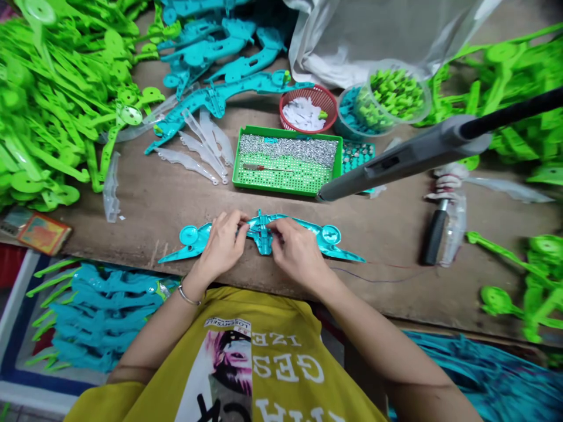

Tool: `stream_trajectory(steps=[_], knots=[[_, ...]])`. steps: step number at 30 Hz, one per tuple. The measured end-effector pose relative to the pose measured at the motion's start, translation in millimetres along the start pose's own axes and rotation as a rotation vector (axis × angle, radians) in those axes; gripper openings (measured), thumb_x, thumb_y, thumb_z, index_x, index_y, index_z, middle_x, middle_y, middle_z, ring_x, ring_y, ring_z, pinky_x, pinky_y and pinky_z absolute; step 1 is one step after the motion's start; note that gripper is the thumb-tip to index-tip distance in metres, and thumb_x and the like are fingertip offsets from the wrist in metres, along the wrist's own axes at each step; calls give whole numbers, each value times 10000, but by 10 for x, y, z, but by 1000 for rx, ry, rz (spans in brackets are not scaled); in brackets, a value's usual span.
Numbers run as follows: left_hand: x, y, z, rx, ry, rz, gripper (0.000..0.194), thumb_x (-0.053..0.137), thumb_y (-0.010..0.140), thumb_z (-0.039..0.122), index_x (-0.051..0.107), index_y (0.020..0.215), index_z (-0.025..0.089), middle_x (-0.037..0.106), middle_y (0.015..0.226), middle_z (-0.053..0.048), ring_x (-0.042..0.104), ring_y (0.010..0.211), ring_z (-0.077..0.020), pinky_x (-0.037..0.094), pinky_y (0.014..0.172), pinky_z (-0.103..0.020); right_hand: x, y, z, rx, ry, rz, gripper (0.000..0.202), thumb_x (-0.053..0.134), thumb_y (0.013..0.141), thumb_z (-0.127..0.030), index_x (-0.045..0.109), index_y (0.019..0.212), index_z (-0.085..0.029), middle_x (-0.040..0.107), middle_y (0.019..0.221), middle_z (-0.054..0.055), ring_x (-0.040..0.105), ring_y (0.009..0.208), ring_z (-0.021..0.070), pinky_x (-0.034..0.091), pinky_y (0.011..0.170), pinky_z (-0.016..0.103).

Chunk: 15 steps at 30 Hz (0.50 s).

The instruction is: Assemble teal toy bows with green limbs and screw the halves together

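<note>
Toy bow point(328, 235): you hold a teal one.
Tray point(287, 180): green, with silver screws point(290, 147).
Small basket point(326, 97): red, white pieces inside.
Your shirt point(229, 316): yellow, white letters.
Left pile point(53, 99): bright green parts.
Table point(167, 199): brown.

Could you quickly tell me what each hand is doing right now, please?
Left hand: fingers closed on the teal bow, left of its centre.
Right hand: fingers pinching the bow's centre from the right.

Both hands, left hand point(222, 243) and right hand point(295, 251), pinch a teal toy bow point(328, 237) on the workbench point(387, 234).
</note>
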State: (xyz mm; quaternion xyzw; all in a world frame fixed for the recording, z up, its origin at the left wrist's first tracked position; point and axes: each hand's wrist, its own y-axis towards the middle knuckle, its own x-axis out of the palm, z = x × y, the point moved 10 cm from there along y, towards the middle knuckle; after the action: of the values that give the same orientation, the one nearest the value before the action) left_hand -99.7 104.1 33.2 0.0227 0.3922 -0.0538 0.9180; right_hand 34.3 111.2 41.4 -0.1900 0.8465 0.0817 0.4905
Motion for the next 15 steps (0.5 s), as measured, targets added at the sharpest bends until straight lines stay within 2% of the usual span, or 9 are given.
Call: stream_trajectory(steps=[4, 7, 10, 13, 15], knots=[[-58, -37, 30, 62, -73, 35, 74, 535, 949, 203, 607, 969, 201, 680, 925, -38, 623, 909, -205, 478, 821, -359, 74, 9, 39, 59, -68, -28, 234, 505, 856, -123, 658, 1022, -188, 747, 932, 102, 668, 886, 262, 473, 727, 332], [-100, -50, 5, 91, -181, 39, 66, 583, 934, 233, 632, 969, 206, 682, 910, -22, 635, 876, -175, 492, 803, -320, 72, 7, 80, 64, 53, -55, 232, 531, 835, -136, 651, 1027, -189, 741, 889, 76, 669, 803, 227, 478, 719, 317], [-142, -47, -49, 73, -260, 54, 64, 591, 926, 235, 638, 961, 210, 687, 893, -10, 645, 836, -155, 499, 770, -291, -62, 17, 154, 54, 160, -20, 211, 552, 818, -167, 650, 1004, -185, 718, 875, 62, 656, 781, 209, 488, 759, 324], [-203, -53, 9, 110, -167, 93, 58, 572, 911, 189, 626, 931, 195, 668, 853, -15, 624, 807, -161, 488, 742, -298, -246, 57, 226, 32, 84, 69, 214, 563, 807, -216, 650, 997, -173, 696, 976, 105, 624, 966, 273, 461, 900, 401], [-241, -79, 127, 188, 12, 127, 69, 553, 903, 161, 618, 905, 181, 648, 832, -33, 595, 811, -189, 467, 741, -329, -223, 102, 256, 27, 34, 21, 298, 581, 786, -252, 637, 1061, -152, 674, 1057, 139, 584, 1059, 317, 428, 957, 455]])
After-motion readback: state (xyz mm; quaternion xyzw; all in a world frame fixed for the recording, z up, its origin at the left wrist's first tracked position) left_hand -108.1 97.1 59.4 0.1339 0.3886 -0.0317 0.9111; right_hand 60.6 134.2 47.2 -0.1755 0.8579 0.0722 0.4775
